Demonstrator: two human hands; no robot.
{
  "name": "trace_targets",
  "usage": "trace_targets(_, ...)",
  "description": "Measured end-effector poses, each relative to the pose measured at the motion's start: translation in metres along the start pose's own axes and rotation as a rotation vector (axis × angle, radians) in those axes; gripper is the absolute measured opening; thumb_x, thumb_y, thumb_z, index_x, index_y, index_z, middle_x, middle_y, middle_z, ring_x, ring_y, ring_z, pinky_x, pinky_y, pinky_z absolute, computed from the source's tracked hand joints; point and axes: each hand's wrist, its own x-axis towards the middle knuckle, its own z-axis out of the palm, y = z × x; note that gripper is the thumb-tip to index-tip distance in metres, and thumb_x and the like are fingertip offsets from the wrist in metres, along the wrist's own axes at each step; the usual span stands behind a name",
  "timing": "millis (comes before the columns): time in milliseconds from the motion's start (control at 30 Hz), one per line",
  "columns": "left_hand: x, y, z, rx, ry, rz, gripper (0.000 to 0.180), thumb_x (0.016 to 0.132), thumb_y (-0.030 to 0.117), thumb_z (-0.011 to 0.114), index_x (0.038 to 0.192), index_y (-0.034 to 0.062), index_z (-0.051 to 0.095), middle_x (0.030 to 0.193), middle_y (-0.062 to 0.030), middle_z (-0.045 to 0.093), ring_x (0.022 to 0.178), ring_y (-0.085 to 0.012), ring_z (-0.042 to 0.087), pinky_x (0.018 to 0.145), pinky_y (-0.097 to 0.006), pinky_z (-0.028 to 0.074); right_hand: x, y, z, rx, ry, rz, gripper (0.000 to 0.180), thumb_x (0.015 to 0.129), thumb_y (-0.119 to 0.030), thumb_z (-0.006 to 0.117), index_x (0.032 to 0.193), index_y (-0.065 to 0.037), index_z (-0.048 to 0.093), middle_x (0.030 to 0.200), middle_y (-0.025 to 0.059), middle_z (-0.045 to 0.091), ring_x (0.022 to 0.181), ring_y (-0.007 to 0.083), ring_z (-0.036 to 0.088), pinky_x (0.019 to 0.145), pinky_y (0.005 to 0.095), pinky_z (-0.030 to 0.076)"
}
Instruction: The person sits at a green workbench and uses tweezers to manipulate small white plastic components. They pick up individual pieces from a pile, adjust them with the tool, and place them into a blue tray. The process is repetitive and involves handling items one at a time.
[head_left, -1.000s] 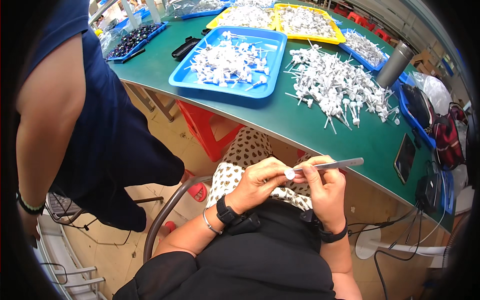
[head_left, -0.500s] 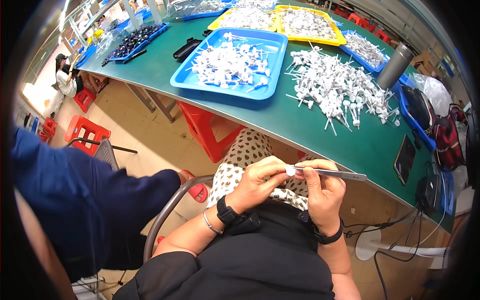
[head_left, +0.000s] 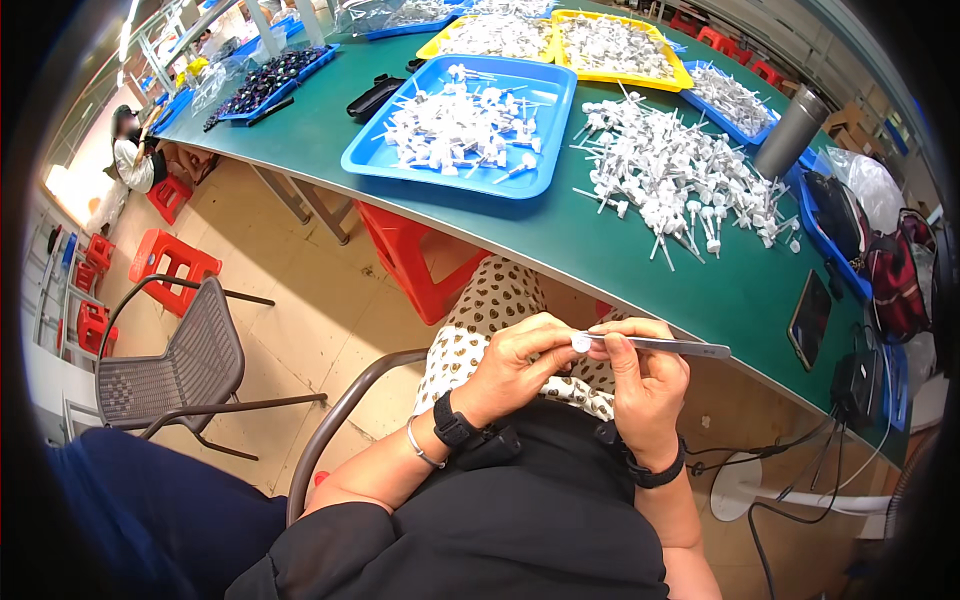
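Observation:
Above my lap, my left hand (head_left: 522, 365) pinches a small white round plastic piece (head_left: 580, 343) between thumb and fingertips. My right hand (head_left: 648, 390) is closed on a flat pair of metal tweezers (head_left: 685, 348), whose tip meets the white piece while the back end points right. Fingers hide part of the piece and the tweezer tip. On the green table (head_left: 420, 215) ahead, a blue tray (head_left: 360, 160) bears many white plastic pieces with thin stems. To its right lies a loose heap of similar white pieces (head_left: 660, 170).
Yellow trays (head_left: 683, 78) of white pieces stand farther back. A grey bottle (head_left: 790, 135), a phone (head_left: 809, 318) and cables (head_left: 780, 500) are at right. At left are a brown chair (head_left: 190, 350), red stools (head_left: 175, 265) and a person in dark blue (head_left: 160, 500) close beside me.
The person in dark blue at my left has moved back toward the lower left, uncovering the brown chair. My hands, the tweezers and the white piece have barely shifted.

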Motion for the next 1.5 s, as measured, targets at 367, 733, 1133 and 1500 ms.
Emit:
trace_targets(367, -0.001, 0.0, 0.001, 0.008, -0.002, -0.006, 0.015, 0.093, -0.002, 0.067, 0.106, 0.0015, 0.072, 0.092, -0.0083, 0.067, 0.074, -0.0139, 0.067, 0.064, -0.026, 0.055, 0.0, 0.002, 0.0, -0.032, 0.0, -0.002, 0.006, 0.097, 0.0, 0.063, 0.097, 0.005, 0.066, 0.088, 0.0097, 0.07, 0.075, 0.0182, 0.071, 0.069, 0.0284, 0.057)
trace_targets(733, -0.001, 0.001, 0.001, 0.046, -0.012, 0.003, 0.018, 0.093, -0.003, 0.066, 0.11, -0.001, 0.07, 0.091, -0.0086, 0.066, 0.075, -0.0145, 0.067, 0.066, -0.026, 0.056, 0.003, 0.001, -0.002, -0.29, -0.071, -0.184, 0.004, 0.094, -0.003, 0.067, 0.095, 0.001, 0.067, 0.083, 0.0099, 0.068, 0.066, 0.0209, 0.064, 0.06, 0.0315, 0.05)
trace_targets(1133, 0.003, 0.001, -0.009, -0.083, -0.091, -0.021, 0.019, 0.098, 0.003, 0.062, 0.114, 0.0, 0.071, 0.1, -0.0108, 0.068, 0.082, -0.0163, 0.069, 0.072, -0.028, 0.057, 0.006, -0.004, -0.01, 0.223, 0.012, 0.109, 0.013, 0.098, -0.003, 0.062, 0.104, 0.008, 0.062, 0.098, 0.0116, 0.069, 0.083, 0.0157, 0.07, 0.077, 0.0284, 0.06)
trace_targets(1500, 0.003, 0.005, -0.009, -0.08, -0.119, -0.03, 0.02, 0.098, 0.003, 0.062, 0.115, -0.0002, 0.07, 0.104, -0.0105, 0.068, 0.086, -0.0173, 0.069, 0.076, -0.029, 0.058, 0.01, -0.004, -0.021, 0.263, 0.049, 0.125, 0.015, 0.1, -0.007, 0.061, 0.109, 0.005, 0.056, 0.101, 0.0143, 0.07, 0.086, 0.0159, 0.069, 0.081, 0.0295, 0.06)
